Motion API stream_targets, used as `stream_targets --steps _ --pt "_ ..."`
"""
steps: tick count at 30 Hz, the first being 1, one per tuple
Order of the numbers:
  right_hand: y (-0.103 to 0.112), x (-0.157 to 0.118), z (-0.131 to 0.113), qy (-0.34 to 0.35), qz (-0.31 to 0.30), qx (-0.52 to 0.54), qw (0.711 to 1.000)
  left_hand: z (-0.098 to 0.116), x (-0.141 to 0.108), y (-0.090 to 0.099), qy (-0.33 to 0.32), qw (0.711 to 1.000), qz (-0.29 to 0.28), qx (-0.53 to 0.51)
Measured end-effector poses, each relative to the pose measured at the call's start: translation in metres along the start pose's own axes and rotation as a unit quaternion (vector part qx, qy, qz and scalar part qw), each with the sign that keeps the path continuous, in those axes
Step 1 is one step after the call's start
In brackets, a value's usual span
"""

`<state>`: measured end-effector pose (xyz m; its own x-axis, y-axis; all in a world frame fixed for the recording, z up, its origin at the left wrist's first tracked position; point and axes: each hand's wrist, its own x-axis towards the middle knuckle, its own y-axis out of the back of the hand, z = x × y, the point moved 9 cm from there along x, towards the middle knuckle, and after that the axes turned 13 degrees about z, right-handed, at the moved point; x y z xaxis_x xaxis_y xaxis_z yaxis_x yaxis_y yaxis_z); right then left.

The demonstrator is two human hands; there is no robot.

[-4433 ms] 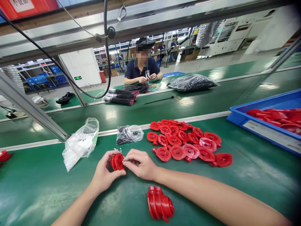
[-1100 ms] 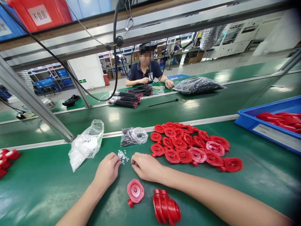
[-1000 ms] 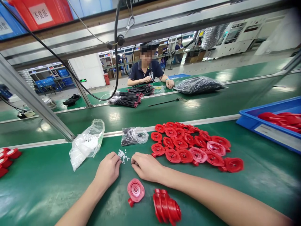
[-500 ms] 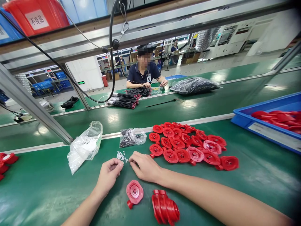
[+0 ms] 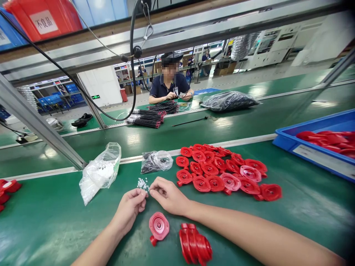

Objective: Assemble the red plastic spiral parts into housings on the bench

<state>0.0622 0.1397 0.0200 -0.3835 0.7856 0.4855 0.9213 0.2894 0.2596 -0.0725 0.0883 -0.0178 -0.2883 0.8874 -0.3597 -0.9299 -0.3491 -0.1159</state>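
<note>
A small heap of tiny white plastic pieces (image 5: pixel 142 183) lies on the green work surface. My left hand (image 5: pixel 134 204) is at its near edge, thumb and fingertips pinched together; what they hold is too small to make out. Close by on the right, my right hand (image 5: pixel 168 195) has its fingers curled down and its fingertips together at the heap's edge, also on something I cannot make out. Nearer to me lies a single red round part (image 5: pixel 159 226) with a short stub. Beside it, several like red parts (image 5: pixel 195 244) are stacked on their sides.
Many red parts (image 5: pixel 209 169) spread beyond my right hand. A blue tray (image 5: pixel 313 149) of red pieces stands at right. Left of centre are a clear bag of white pieces (image 5: pixel 101 171) and a bag of dark pieces (image 5: pixel 155 162). A co-worker (image 5: pixel 169 83) sits opposite, behind bundled black cables (image 5: pixel 146 119).
Both hands have shifted slightly; the right fingertips moved a little left, closer to the left hand. The co-worker's hands moved lower and inward. The red parts stayed put.
</note>
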Motion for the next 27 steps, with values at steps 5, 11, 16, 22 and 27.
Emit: stream_targets --steps 5,11,16,22,27 --pt "-0.003 0.000 -0.004 -0.004 0.010 0.088 0.996 0.001 -0.001 -0.004 0.003 1.000 -0.008 -0.019" --pt "-0.002 0.001 -0.002 0.004 0.025 0.087 0.996 0.001 -0.003 -0.006 -0.009 1.000 -0.012 -0.018" --pt "-0.002 0.002 -0.003 0.009 0.024 0.081 0.996 0.001 -0.003 -0.007 -0.023 1.000 -0.014 -0.010" --pt "0.002 -0.002 -0.020 0.109 0.043 0.037 0.992 0.002 -0.003 -0.006 -0.026 0.999 -0.017 -0.016" --pt "-0.002 -0.007 -0.030 0.167 0.013 0.022 0.986 0.001 0.000 -0.003 -0.018 0.999 -0.015 -0.037"
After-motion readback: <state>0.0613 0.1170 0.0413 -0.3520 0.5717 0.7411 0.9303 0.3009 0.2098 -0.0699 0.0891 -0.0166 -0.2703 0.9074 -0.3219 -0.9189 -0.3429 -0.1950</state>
